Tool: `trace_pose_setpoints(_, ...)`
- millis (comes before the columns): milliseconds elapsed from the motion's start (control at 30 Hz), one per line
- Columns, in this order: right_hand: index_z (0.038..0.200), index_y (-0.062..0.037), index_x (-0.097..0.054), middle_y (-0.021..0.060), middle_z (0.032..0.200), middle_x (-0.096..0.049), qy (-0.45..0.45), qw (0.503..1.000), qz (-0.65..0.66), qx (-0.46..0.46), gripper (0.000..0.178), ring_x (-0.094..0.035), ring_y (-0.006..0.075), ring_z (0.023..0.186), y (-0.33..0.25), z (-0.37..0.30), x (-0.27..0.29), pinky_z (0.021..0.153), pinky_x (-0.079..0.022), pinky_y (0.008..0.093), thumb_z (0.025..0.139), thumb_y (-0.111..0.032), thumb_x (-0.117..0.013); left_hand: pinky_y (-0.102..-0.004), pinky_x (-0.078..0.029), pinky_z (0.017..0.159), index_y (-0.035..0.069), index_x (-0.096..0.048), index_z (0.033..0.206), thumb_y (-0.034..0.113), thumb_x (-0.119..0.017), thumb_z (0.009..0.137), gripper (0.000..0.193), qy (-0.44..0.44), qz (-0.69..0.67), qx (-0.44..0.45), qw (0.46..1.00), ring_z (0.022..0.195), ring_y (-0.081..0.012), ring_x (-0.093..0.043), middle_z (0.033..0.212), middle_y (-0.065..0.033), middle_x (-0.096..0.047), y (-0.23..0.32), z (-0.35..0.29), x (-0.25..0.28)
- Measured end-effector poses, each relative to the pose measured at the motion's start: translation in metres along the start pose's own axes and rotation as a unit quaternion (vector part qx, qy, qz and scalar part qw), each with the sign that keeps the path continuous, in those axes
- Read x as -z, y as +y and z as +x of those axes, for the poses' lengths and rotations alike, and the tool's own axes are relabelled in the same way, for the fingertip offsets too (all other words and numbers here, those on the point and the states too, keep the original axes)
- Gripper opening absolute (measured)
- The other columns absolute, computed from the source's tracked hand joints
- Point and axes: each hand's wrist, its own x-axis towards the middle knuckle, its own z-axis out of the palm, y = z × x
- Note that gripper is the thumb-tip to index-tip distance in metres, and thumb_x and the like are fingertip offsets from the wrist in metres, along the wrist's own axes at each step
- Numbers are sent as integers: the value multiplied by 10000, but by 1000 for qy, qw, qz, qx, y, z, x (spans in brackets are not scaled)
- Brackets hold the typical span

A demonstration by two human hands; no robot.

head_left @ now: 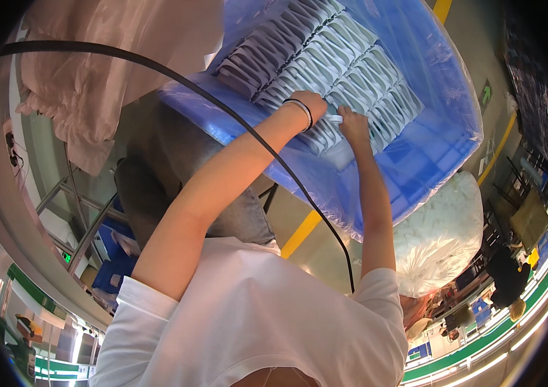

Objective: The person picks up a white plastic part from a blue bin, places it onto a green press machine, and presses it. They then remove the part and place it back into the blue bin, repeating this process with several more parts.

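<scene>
One white plastic piece [334, 119] is clamped in the fingers of the right hand [355, 126]; the left hand [311, 105] bends beside it, fingertips hidden, so I cannot tell its grip. The piece is toward the near edge of the blue crate [409, 164], over rows of white curved parts [316, 61], probably nested to save room, the clear liner [458, 106] likely preventing scratches

Grey floor [480, 51] is spreading right of the right hand [354, 126], yellow line [498, 151] and green arrow [486, 92] marking it. Metal-tube frame [91, 233] is standing left of the left hand [309, 106]. Strip lights [480, 369] are glowing lower right of the right hand.
</scene>
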Motion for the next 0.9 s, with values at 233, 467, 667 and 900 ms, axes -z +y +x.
trace_pose_setpoints(233,879,-119,-563,51,757,-636,-17,999,-48,12,112,-659,225,595,3,4,6,570,-519,383,878,-229,-582,-413,-537,819,58,-684,992,102,-664,793,205,-2,3,-7,1000,987,-323,-656,1029,-156,-678,-1,0,0)
trace_pose_setpoints(467,1136,-83,-602,97,880,-657,107,969,141,-175,290,-653,276,760,-20,-29,123,605,-509,363,866,-182,-644,-422,-542,793,81,-662,1038,76,-626,809,231,5,52,-39,998,959,-323,-663,980,-155,-686,-1,4,-7)
trace_pose_setpoints(667,1123,-49,-619,149,1066,-626,88,948,294,-85,344,-589,338,984,-53,-61,164,853,-452,441,792,-118,-687,-444,-538,726,80,-622,1027,104,-625,786,242,50,28,-203,977,849,-344,-667,889,-153,-675,35,9,-23)
trace_pose_setpoints(900,875,-70,-711,133,1046,-608,-113,960,164,-198,136,-558,321,998,-43,-112,121,824,-434,427,781,-165,-684,-464,-520,735,79,-628,991,210,-674,783,250,33,-30,-254,966,901,-342,-649,918,-150,-660,39,2,-29)
